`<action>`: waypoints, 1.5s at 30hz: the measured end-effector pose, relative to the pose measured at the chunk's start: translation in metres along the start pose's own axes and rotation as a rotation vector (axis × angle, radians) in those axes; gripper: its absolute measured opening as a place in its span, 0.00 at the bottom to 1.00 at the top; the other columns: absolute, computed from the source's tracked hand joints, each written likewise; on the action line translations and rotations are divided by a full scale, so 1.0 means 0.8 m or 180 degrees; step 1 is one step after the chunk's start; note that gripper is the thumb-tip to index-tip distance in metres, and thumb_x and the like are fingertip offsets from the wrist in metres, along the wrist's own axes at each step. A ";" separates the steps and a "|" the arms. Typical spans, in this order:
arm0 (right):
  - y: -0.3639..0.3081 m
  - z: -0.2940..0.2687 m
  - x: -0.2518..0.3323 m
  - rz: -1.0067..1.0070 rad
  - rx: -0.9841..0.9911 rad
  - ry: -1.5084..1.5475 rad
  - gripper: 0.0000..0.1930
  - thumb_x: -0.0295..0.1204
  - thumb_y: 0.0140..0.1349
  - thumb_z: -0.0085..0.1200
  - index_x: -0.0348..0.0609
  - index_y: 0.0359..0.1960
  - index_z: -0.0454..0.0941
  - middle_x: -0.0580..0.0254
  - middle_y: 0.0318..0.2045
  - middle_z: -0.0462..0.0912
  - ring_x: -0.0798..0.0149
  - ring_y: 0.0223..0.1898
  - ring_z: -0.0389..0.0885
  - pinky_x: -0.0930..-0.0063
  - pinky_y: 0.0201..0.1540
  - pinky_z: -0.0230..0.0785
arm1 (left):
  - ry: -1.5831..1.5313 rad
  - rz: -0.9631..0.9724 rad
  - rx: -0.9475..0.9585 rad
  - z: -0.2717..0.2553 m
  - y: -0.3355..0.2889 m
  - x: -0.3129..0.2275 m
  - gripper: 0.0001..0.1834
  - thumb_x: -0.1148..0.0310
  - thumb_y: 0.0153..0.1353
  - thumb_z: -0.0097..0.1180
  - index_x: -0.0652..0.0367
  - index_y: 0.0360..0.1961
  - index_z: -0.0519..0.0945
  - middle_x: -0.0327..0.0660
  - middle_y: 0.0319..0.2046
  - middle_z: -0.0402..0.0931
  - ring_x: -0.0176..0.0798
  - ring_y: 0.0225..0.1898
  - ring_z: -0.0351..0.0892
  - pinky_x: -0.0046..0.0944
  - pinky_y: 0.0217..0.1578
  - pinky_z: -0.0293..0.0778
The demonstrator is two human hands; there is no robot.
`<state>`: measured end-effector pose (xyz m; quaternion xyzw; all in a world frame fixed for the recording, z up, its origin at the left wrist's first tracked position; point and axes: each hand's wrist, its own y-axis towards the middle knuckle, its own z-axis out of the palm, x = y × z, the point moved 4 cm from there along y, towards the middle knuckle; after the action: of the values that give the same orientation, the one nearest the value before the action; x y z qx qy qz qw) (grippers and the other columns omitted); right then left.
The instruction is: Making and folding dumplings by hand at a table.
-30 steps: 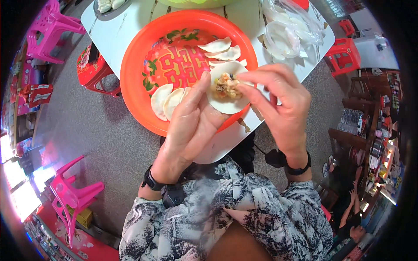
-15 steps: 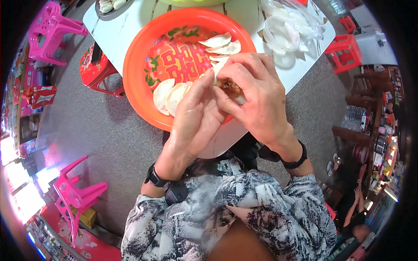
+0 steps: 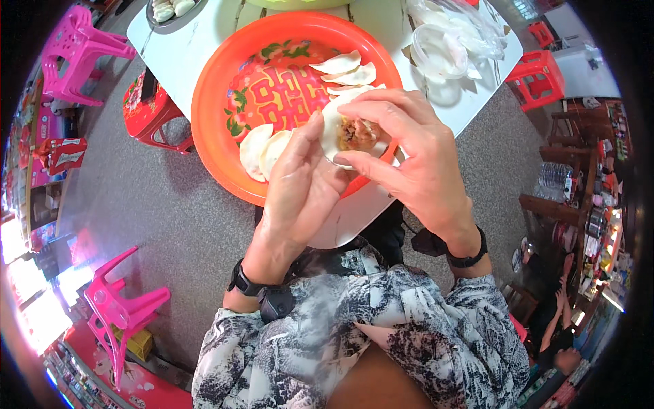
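Observation:
A round white dumpling wrapper with brown meat filling (image 3: 351, 133) lies in the fingers of my left hand (image 3: 300, 180). My right hand (image 3: 409, 160) curls over it from the right, thumb and fingers pinching its edge. Under both hands sits a large orange round tray (image 3: 218, 102) with a red pattern. Folded dumplings (image 3: 344, 68) lie at the tray's far right and two more dumplings (image 3: 262, 150) at its near left.
The tray rests on a white table (image 3: 184, 61). A clear bag with a stack of wrappers (image 3: 443, 48) lies at the far right, a metal dish of dumplings (image 3: 170, 10) at the far left. Red stools (image 3: 153, 112) and pink stools (image 3: 78, 51) stand around on grey floor.
My right hand first closed over the wrapper, hiding the filling. Now its fingers have drawn back to the edge and the filling shows again. Both hands sit slightly lower over the tray.

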<state>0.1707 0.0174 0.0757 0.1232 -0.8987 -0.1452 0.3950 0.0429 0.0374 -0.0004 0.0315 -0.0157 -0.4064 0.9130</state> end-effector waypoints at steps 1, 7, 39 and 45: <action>0.000 -0.003 -0.001 0.0016 -0.0087 0.0065 0.16 0.24 0.49 0.66 0.43 0.42 0.81 0.61 0.41 0.79 0.60 0.44 0.78 0.71 0.44 0.72 | -0.0002 0.0000 0.0007 0.002 0.000 0.002 0.23 0.58 0.73 0.38 0.65 0.60 0.65 0.46 0.57 0.70 0.43 0.57 0.71 0.49 0.61 0.65; -0.005 -0.002 -0.007 0.0065 -0.0156 -0.0165 0.15 0.25 0.51 0.66 0.43 0.42 0.82 0.60 0.39 0.80 0.62 0.41 0.79 0.73 0.42 0.72 | 0.0457 0.0271 -0.0829 0.006 0.001 0.004 0.24 0.59 0.74 0.35 0.66 0.61 0.64 0.45 0.57 0.70 0.42 0.57 0.71 0.48 0.62 0.65; -0.007 -0.015 -0.014 0.0107 -0.0207 -0.0139 0.05 0.22 0.51 0.65 0.40 0.31 0.83 0.67 0.27 0.80 0.71 0.27 0.74 0.78 0.29 0.63 | 0.0981 0.0286 -0.1161 0.014 0.003 -0.002 0.23 0.64 0.73 0.40 0.69 0.62 0.64 0.48 0.59 0.69 0.42 0.59 0.70 0.47 0.62 0.66; -0.011 -0.023 -0.015 0.0493 -0.0265 0.0087 0.07 0.23 0.50 0.65 0.40 0.32 0.83 0.65 0.26 0.78 0.69 0.26 0.73 0.76 0.29 0.62 | 0.0946 0.0223 -0.1200 0.019 0.001 -0.004 0.23 0.65 0.72 0.43 0.69 0.61 0.65 0.47 0.57 0.70 0.41 0.58 0.71 0.45 0.62 0.67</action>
<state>0.1934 0.0102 0.0760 0.0387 -0.8933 -0.1498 0.4220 0.0404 0.0398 0.0148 -0.0806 0.1939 -0.3611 0.9086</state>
